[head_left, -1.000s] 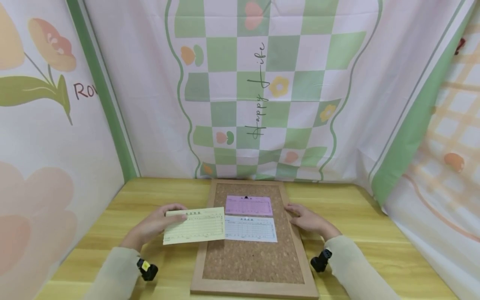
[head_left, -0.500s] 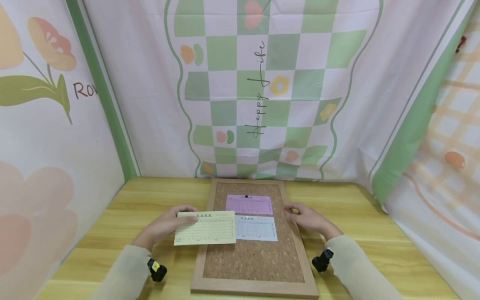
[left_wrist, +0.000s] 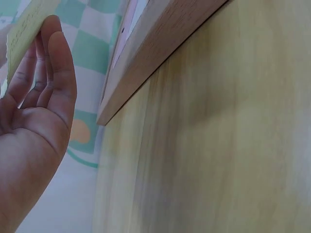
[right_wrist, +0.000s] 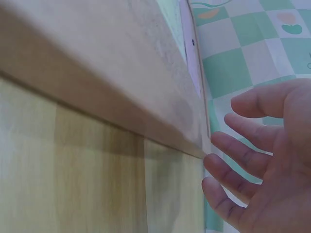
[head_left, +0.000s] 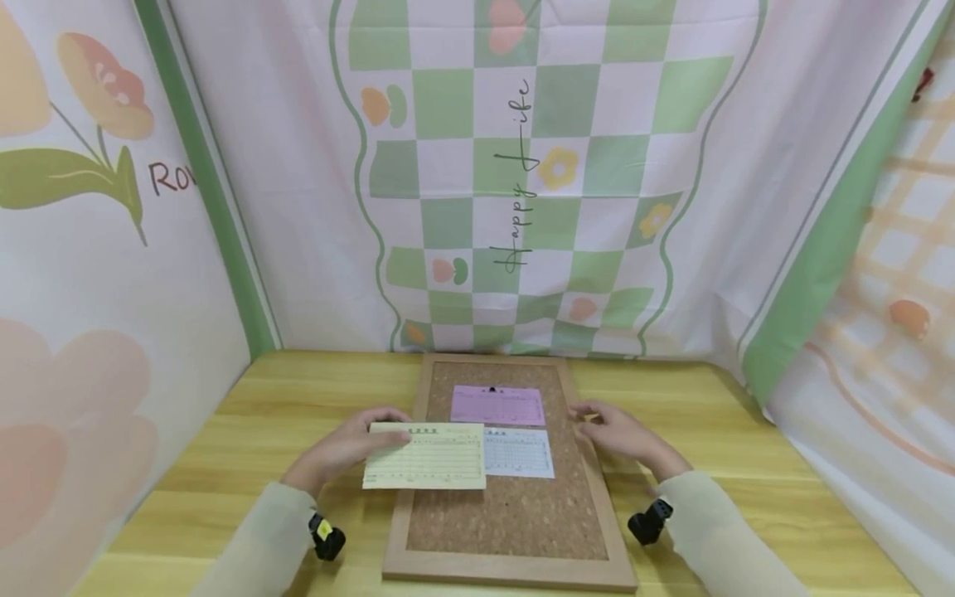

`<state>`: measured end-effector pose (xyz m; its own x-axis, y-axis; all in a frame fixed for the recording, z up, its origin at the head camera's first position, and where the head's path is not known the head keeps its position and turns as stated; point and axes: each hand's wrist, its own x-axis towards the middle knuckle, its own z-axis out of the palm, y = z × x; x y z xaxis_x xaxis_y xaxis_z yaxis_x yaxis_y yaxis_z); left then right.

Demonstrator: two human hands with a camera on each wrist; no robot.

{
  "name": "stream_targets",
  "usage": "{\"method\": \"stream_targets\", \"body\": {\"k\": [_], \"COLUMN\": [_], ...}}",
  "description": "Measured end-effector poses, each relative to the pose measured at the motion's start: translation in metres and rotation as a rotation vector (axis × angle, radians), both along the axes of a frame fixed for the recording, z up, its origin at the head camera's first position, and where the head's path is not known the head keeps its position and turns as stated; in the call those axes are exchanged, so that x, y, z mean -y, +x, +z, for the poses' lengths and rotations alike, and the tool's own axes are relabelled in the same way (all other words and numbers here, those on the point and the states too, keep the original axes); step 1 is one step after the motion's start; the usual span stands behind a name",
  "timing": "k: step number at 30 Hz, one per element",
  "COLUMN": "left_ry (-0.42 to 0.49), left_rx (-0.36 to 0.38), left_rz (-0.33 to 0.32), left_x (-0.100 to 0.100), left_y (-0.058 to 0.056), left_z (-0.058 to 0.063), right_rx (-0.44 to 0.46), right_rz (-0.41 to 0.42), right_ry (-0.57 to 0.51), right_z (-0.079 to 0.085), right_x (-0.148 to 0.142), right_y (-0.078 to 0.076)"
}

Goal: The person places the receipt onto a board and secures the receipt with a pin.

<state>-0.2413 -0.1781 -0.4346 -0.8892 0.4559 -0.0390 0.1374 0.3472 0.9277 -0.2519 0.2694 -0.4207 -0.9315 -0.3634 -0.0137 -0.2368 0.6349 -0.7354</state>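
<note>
My left hand [head_left: 351,448] pinches a pale yellow printed form [head_left: 440,468] by its upper left part, thumb on top and fingers beneath. In the left wrist view the yellow form [left_wrist: 24,34] stands between thumb and fingers, above the table. It covers the left part of a white printed form [head_left: 518,456] on the cork board [head_left: 507,522]. Above that lies a pink form [head_left: 496,406] with a small black pin or clip [head_left: 492,389] at its top edge. Beside the board's right frame my right hand [head_left: 619,435] holds nothing, its fingers loosely bent; contact with the frame is unclear.
The cork board has a raised wooden frame [head_left: 515,572] and lies lengthwise on the wooden table [head_left: 298,398]. A checked curtain [head_left: 522,166] hangs behind the table. Patterned fabric [head_left: 75,290] closes off the left side, and more fabric [head_left: 880,348] the right.
My left hand has moved right with the yellow form, which now covers more of the white form. The right hand has stayed nearly in place by the board's right edge.
</note>
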Motion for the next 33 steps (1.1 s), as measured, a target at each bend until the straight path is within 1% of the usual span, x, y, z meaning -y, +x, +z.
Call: {"method": "stream_targets", "body": {"k": [8, 17, 20, 24, 27, 33], "left_ry": [0.001, 0.012, 0.015, 0.022, 0.027, 0.04], "left_rx": [-0.005, -0.02, -0.021, -0.021, -0.02, -0.012], "left_rz": [-0.006, -0.021, -0.029, -0.039, -0.044, -0.054], "left_x": [-0.012, -0.023, -0.027, -0.033, -0.037, -0.045], "left_y": [0.005, 0.005, 0.005, 0.006, 0.006, 0.004], "left_z": [0.0, -0.002, -0.002, -0.003, -0.003, -0.003], "right_rx": [-0.021, -0.088, -0.097, -0.083, -0.06, 0.034], "right_rz": [0.001, 0.064, 0.105, 0.169, 0.188, 0.222], "right_ry": [-0.016, 0.003, 0.007, -0.013, -0.025, -0.046], "right_z": [0.006, 0.011, 0.012, 0.013, 0.013, 0.014], "right_x": [0.009, 0.031, 0.037, 0.041, 0.045, 0.051], "right_y": [0.006, 0.007, 0.008, 0.011, 0.012, 0.014]}}
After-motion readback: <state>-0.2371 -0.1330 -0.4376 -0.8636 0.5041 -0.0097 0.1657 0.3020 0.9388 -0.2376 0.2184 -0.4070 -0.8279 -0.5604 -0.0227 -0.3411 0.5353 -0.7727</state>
